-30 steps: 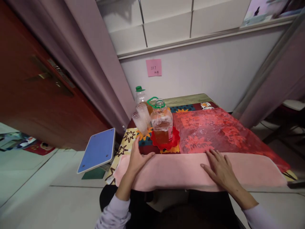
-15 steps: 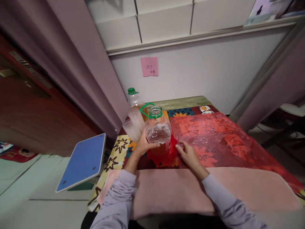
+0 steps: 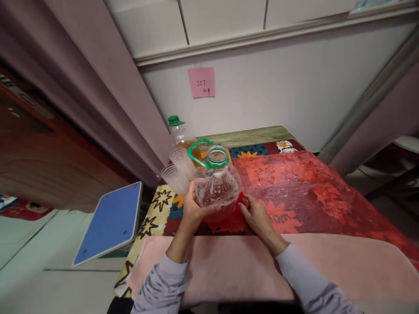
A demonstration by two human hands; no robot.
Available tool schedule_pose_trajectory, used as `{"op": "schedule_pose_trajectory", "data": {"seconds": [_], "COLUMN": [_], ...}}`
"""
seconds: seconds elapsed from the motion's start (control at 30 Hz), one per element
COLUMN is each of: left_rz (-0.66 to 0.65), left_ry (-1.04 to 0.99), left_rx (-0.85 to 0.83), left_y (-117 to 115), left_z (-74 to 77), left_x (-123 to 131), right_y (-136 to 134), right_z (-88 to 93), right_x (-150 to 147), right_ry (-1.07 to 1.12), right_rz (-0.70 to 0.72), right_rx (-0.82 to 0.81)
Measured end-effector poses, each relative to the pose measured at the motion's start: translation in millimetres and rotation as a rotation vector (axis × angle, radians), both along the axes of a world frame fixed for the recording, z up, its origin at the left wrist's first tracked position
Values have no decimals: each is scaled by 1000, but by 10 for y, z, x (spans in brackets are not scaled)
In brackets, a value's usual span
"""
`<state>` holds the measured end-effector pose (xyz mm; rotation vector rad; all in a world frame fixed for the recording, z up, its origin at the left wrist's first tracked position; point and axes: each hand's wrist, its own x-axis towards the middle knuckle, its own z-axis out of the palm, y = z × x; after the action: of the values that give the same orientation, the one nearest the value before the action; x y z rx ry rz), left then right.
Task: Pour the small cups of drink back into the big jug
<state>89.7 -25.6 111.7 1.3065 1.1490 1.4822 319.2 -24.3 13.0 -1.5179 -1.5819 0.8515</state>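
Observation:
A clear plastic jug [image 3: 218,188] with a green handle ring and an uncapped mouth stands in front of me, foam or bubbles showing inside it. My left hand [image 3: 194,211] is wrapped round its lower left side. Thin red plastic [image 3: 231,223] lies about the jug's base, and its edge is pinched between the thumb and fingers of my right hand [image 3: 257,214], just right of the jug. Stacked clear plastic cups [image 3: 176,176] stand tilted behind my left hand. Farther back is a second jug [image 3: 178,131] with a green cap and amber liquid.
A red plastic sheet [image 3: 294,187] covers the patterned tablecloth on the right. Pink cloth [image 3: 242,266] runs along the near edge. A blue board [image 3: 109,222] sits low at the left. Behind the table rises a white wall [image 3: 262,87] with a pink note [image 3: 201,82].
The uncapped jug has tilted towards me, and its foamy contents have shifted up its near side. My right hand stays on the red plastic. The camera view has dipped slightly.

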Motion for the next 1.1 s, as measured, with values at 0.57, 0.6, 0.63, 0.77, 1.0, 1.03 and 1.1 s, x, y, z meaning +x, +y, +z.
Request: {"op": "schedule_pose_trajectory", "data": {"seconds": [0.57,0.6,0.63,0.77,1.0,1.03,1.1], "left_rz": [702,730,759,841,745,713,628], "left_ry": [100,105,110,142,78,52,-2], "left_rx": [52,52,50,45,66,69,57], "left_y": [-1010,-1000,-986,-935,-881,-869,-842], "left_z": [-135,-153,-169,-212,-263,-270,-276], "left_x": [-894,-914,-921,-850,-844,-868,-923], "right_y": [-4,-3,-1,6,18,17,11], "right_z": [149,153,155,143,77,61,26], "right_x": [110,122,133,158,181,186,196], "right_ry": [-24,-32,-39,-60,-88,-93,-106], "right_rz": [-49,-59,-69,-85,-42,-36,-29], "right_rx": [77,82,86,85,38,37,41]}}
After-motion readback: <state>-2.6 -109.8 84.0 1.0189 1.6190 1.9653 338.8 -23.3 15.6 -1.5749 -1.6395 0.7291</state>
